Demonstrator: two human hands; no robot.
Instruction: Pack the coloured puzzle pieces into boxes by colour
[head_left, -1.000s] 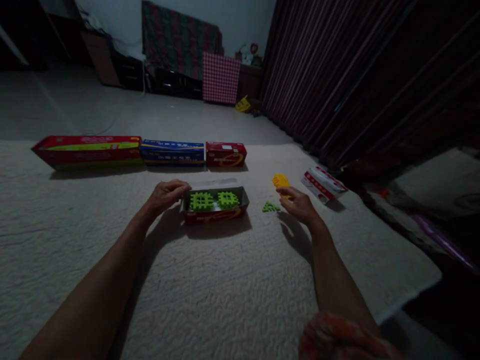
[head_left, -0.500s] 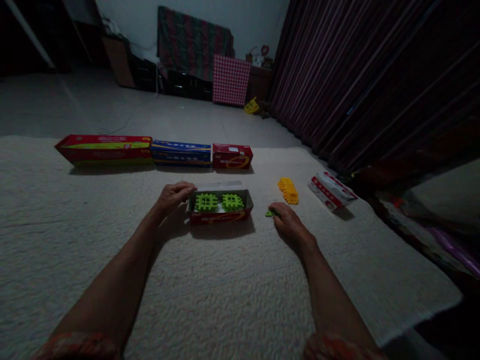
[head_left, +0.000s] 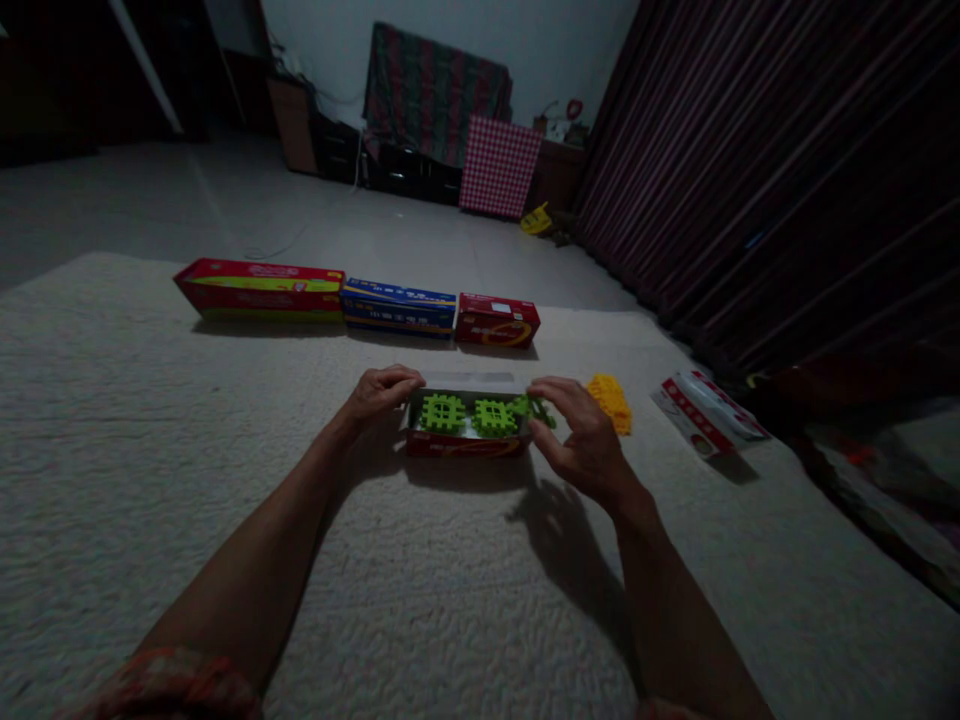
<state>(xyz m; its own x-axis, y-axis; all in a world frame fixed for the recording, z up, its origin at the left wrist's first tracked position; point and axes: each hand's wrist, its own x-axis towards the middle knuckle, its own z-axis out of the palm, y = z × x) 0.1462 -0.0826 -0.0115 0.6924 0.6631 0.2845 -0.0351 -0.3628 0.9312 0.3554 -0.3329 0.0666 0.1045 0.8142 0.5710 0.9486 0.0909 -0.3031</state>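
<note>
A small red carton (head_left: 466,446) lies open on the quilted cover with its white flap (head_left: 472,381) raised at the back. Two green interlocking toy blocks (head_left: 443,413) with window shapes sit inside it. My left hand (head_left: 382,392) is closed on the carton's left back corner, by the flap. At the right end, my right hand (head_left: 581,432) grips another green toy block (head_left: 537,408) between thumb and fingers, over the carton's edge; the fingers partly hide it. Just behind my right hand lie yellow toy blocks (head_left: 611,403), partly covered by it.
A row of closed boxes stands farther back: a long red and yellow box (head_left: 270,292), a blue box (head_left: 399,309) and a red box (head_left: 497,321). To the right is a white and red carton (head_left: 709,415). A dark curtain (head_left: 720,150) hangs beyond.
My right hand has lifted the green toy block off the cover and brought it left to the carton's right end. My left hand stays at the carton's corner. The camera view has shifted.
</note>
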